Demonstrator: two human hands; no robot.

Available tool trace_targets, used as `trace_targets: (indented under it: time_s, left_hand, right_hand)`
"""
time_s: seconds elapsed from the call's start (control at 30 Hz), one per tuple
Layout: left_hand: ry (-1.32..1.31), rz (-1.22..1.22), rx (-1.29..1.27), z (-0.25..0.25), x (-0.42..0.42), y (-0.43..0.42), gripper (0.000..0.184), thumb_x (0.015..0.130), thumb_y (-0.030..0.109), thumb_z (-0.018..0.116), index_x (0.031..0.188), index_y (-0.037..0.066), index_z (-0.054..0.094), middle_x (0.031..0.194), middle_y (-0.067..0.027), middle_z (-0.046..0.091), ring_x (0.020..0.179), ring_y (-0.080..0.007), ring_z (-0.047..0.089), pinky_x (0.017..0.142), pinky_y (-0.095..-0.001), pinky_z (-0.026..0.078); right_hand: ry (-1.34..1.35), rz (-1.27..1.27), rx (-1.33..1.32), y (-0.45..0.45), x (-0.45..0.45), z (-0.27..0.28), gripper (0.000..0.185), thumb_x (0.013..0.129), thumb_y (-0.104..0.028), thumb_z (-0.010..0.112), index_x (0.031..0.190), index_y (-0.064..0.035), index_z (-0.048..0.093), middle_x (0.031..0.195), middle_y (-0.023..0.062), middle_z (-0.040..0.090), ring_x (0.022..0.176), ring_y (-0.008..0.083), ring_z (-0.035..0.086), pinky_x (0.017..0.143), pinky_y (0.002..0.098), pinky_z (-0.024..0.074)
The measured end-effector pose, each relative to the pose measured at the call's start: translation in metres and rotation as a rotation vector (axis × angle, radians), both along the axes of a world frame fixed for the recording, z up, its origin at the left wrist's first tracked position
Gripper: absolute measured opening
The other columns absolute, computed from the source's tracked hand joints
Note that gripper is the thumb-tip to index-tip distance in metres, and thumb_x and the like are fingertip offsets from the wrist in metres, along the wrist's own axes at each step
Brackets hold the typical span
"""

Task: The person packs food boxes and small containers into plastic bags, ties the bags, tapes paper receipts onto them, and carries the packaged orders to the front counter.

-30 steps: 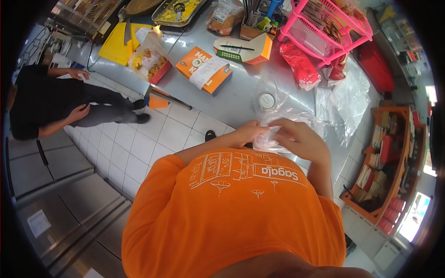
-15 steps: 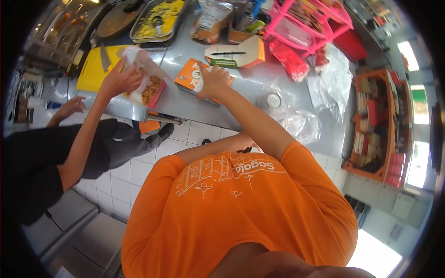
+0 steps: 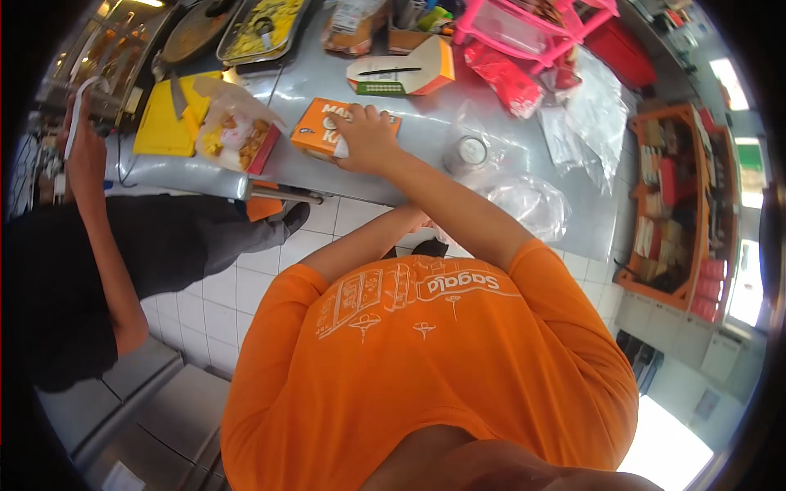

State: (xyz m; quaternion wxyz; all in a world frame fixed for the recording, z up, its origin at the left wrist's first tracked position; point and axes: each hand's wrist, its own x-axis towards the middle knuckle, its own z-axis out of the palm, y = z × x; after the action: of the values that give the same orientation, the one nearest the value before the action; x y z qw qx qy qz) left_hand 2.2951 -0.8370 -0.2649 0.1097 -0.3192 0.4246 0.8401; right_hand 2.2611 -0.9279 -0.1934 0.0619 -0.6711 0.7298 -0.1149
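Observation:
My right hand (image 3: 368, 141) reaches across to the orange box (image 3: 315, 131), its fingers spread over the top and gripping it. The box lies closed on the steel table (image 3: 393, 184). Low by my waist, my left hand (image 3: 416, 218) is partly hidden behind my right forearm, closed on a clear plastic bag (image 3: 446, 239) that shows only in part. Left of the orange box sits an open carton of fried food (image 3: 258, 146). A can (image 3: 472, 150) stands in clear plastic to the right of my right hand.
A co-worker's hand (image 3: 86, 164) holds a white sheet at the left. Farther back are a yellow board (image 3: 155, 123) with a knife, a metal tray (image 3: 286, 37), an open carton with a pen (image 3: 430, 74), a red packet (image 3: 503, 82) and a pink rack (image 3: 524, 37).
My right hand has left the plastic by the can and moved left onto the orange box. The co-worker has lifted a white sheet away from the food carton to the left.

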Motion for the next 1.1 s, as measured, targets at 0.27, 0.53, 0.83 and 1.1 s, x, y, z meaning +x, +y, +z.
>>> trace_targets:
  time_s: [0.27,0.53,0.83,1.1]
  left_hand:
    - [0.046,0.108,-0.242,0.024,0.039,-0.008,0.054,0.086,0.043,0.06,0.124,0.006,0.047,0.105,-0.0043,0.059,0.092,-0.0109,0.056,0.082,-0.0281,0.044]
    - [0.144,0.791,-0.967,0.051,0.136,-0.081,0.031,0.092,0.023,0.057,0.115,0.002,0.057,0.1,-0.0089,0.057,0.086,-0.0164,0.057,0.078,-0.0317,0.045]
    - [-0.345,0.295,-1.411,0.043,0.114,-0.185,0.049,0.09,0.034,0.055,0.115,-0.008,0.054,0.107,-0.0253,0.059,0.098,-0.0327,0.058,0.085,-0.0398,0.046]
    - [-0.323,0.296,-1.087,0.009,0.123,-0.165,0.051,0.092,0.036,0.051,0.116,-0.009,0.052,0.101,-0.0264,0.063,0.093,-0.0324,0.064,0.082,-0.0375,0.048]
  right_hand:
    - [-0.255,-0.047,-0.263,-0.009,-0.03,0.019,0.057,0.069,-0.047,0.073,0.11,-0.0103,0.058,0.103,0.0132,0.051,0.101,0.0298,0.048,0.087,0.0429,0.0375]
    - [0.332,-0.322,-0.401,-0.008,-0.083,0.038,0.034,0.079,-0.029,0.065,0.104,-0.0076,0.058,0.109,0.0147,0.052,0.104,0.0311,0.049,0.088,0.0469,0.0372]
    - [-0.762,-0.514,-0.003,0.05,-0.009,-0.011,0.06,0.092,-0.023,0.051,0.139,0.0038,0.026,0.127,0.032,0.042,0.118,0.0449,0.044,0.099,0.0451,0.0371]
    - [-0.751,-0.398,-0.231,0.071,-0.018,-0.047,0.058,0.092,-0.016,0.047,0.143,-0.0007,0.024,0.126,0.0312,0.044,0.116,0.0419,0.045,0.1,0.0461,0.0343]
